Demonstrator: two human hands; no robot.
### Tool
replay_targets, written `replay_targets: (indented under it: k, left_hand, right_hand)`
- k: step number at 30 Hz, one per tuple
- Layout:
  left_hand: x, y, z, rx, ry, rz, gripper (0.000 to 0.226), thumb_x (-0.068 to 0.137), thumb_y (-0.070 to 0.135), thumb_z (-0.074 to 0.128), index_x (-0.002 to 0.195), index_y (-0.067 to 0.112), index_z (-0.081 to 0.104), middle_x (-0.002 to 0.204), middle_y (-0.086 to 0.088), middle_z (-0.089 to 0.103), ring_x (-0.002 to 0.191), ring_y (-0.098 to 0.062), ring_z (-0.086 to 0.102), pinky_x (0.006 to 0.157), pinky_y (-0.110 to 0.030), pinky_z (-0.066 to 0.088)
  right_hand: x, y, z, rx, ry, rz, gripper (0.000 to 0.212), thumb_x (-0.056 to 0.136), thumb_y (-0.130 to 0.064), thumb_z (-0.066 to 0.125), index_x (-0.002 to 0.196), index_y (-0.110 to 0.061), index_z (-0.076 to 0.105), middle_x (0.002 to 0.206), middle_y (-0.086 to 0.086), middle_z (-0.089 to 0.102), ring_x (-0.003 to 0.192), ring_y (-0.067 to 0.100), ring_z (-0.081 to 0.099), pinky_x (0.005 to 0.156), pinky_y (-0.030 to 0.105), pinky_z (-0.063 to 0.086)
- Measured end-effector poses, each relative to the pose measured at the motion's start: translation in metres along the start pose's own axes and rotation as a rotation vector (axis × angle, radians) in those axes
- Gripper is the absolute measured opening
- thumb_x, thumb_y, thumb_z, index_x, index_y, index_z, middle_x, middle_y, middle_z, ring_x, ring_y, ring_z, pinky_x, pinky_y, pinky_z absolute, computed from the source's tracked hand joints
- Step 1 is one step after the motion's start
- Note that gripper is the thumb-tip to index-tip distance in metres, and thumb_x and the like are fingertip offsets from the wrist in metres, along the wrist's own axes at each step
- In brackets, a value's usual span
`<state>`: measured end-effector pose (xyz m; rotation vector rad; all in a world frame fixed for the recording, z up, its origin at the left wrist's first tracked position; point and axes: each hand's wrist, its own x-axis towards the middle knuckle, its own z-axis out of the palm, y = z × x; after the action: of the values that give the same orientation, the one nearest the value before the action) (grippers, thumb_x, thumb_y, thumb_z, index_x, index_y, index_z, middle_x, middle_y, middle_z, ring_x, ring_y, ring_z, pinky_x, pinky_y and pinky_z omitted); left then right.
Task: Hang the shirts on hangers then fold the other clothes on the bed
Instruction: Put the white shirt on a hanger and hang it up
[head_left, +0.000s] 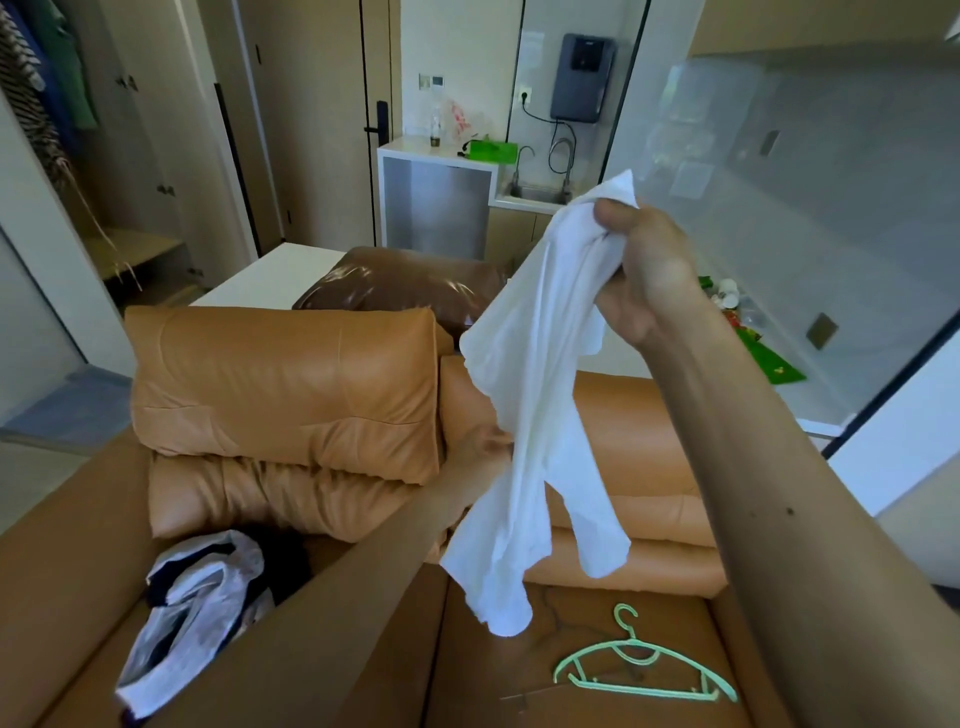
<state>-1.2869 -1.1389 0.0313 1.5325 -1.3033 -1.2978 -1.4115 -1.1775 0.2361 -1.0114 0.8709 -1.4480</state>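
**Desk:** How many shirts are up, and who has hold?

**Photographer:** One white shirt (535, 415), raised above a tan sofa (285, 374). The right hand (644, 270) holds it high, fingers and thumb curled tight round a bunched top edge. The cloth hangs crumpled below the fist.

**Desk:** And the second hand?

**Photographer:** The left hand (475, 452) reaches in from the left to the shirt's middle. Its fingers go behind the cloth, so I cannot tell whether they grip.

**Desk:** Hangers?

**Photographer:** One pale green hanger (644, 670) lies flat on the seat, below and right of the shirt's lowest end and apart from it.

**Desk:** Other clothes?

**Photographer:** One heap (197, 597) of white and dark pieces sits on the seat at left, beside the left forearm. One brown cushion (400, 286) sits behind the sofa back. Several garments (47, 78) hang at the upper left.
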Motion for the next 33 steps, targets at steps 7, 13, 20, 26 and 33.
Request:
replay_targets:
  k: [7, 13, 20, 26, 33]
  left_hand:
    - [0.011, 0.021, -0.013, -0.190, 0.177, 0.165, 0.041, 0.102, 0.039, 0.041, 0.107, 0.005, 0.063, 0.093, -0.007, 0.068, 0.092, -0.022, 0.066, 0.086, -0.036, 0.054]
    - [-0.002, 0.085, -0.039, -0.174, 0.153, 0.460, 0.033, 0.107, 0.028, 0.042, 0.095, 0.002, 0.057, 0.082, -0.011, 0.046, 0.075, -0.010, 0.047, 0.072, -0.021, 0.039]
    - [-0.029, 0.148, -0.053, 0.178, -0.188, 0.763, 0.036, 0.108, 0.021, 0.041, 0.094, -0.010, 0.054, 0.080, -0.026, 0.049, 0.073, -0.028, 0.045, 0.070, -0.037, 0.038]
    - [-0.026, 0.150, -0.086, 0.454, -0.115, 0.781, 0.011, 0.097, 0.014, 0.063, 0.092, 0.008, 0.056, 0.069, 0.003, 0.058, 0.058, 0.000, 0.045, 0.056, -0.010, 0.034]
    - [-0.001, 0.098, -0.111, 0.890, 0.159, 0.634, 0.007, 0.092, 0.012, 0.066, 0.094, 0.016, 0.060, 0.084, 0.008, 0.059, 0.077, -0.010, 0.055, 0.068, -0.018, 0.041]
  right_hand:
    - [0.003, -0.001, -0.049, -0.323, 0.107, 0.019, 0.016, 0.092, -0.006, 0.055, 0.103, -0.012, 0.065, 0.103, 0.011, 0.070, 0.103, 0.030, 0.067, 0.090, 0.043, 0.056]
    - [-0.007, 0.011, -0.087, -1.178, -0.096, 0.108, 0.010, 0.088, -0.015, 0.069, 0.096, -0.012, 0.065, 0.096, 0.009, 0.062, 0.094, 0.027, 0.060, 0.083, 0.038, 0.050]
    - [-0.013, 0.046, -0.064, -0.888, -0.754, 0.024, 0.056, 0.083, 0.002, 0.076, 0.134, -0.014, 0.058, 0.126, 0.001, 0.068, 0.119, 0.014, 0.063, 0.103, 0.030, 0.050]
    - [0.005, 0.056, -0.065, -0.849, -0.374, -0.272, 0.003, 0.092, -0.006, 0.060, 0.090, -0.009, 0.060, 0.077, -0.001, 0.062, 0.066, 0.000, 0.056, 0.060, 0.019, 0.042]
    - [0.020, 0.041, -0.068, -0.802, 0.017, -0.484, 0.013, 0.083, 0.002, 0.049, 0.085, -0.011, 0.049, 0.066, -0.007, 0.042, 0.059, 0.010, 0.036, 0.049, 0.019, 0.027]
